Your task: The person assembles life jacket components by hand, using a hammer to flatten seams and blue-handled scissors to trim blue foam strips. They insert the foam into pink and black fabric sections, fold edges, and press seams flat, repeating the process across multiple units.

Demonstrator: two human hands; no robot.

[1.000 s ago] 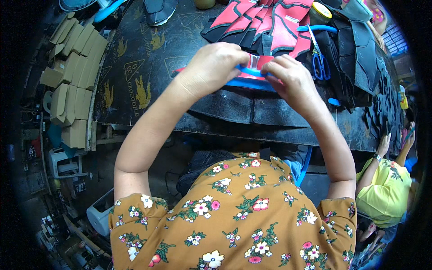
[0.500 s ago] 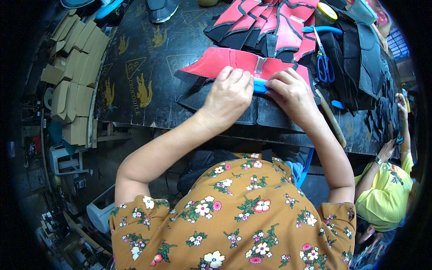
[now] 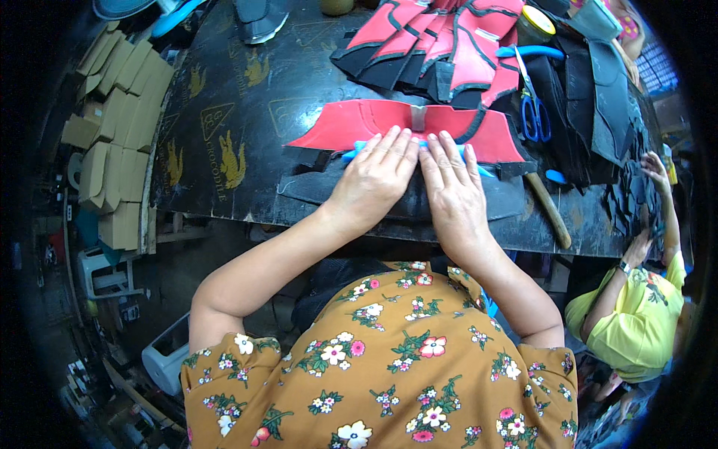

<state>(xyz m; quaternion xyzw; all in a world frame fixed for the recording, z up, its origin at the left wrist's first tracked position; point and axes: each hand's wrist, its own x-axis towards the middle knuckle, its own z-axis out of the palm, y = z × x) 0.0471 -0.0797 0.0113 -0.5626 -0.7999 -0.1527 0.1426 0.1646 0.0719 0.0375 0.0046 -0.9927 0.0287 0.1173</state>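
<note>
A pink piece with black edging (image 3: 336,126) lies across the near side of the dark table. It looks like a shoe or boot upper. A black piece (image 3: 310,188) spreads in front of it, toward me. My left hand (image 3: 378,179) is open and pressed flat, fingers stretched, where the two meet. Close beside it, my right hand (image 3: 455,187) also lies flat and open. Under the fingers of both hands runs a bright blue strip (image 3: 353,153), mostly hidden; its ends show on either side.
Past my work sit stacked pink-and-black pieces (image 3: 441,56). To the right are blue-handled scissors (image 3: 535,120), a wooden handle (image 3: 550,211), a yellow-lidded jar (image 3: 537,24) and black pieces (image 3: 609,97). Cardboard boxes (image 3: 120,161) stand left. A person in a yellow shirt (image 3: 636,322) works at right.
Both hands went from gripping the blue strip with bent fingers to lying flat on it. The pink piece has tipped down flatter, nearer me.
</note>
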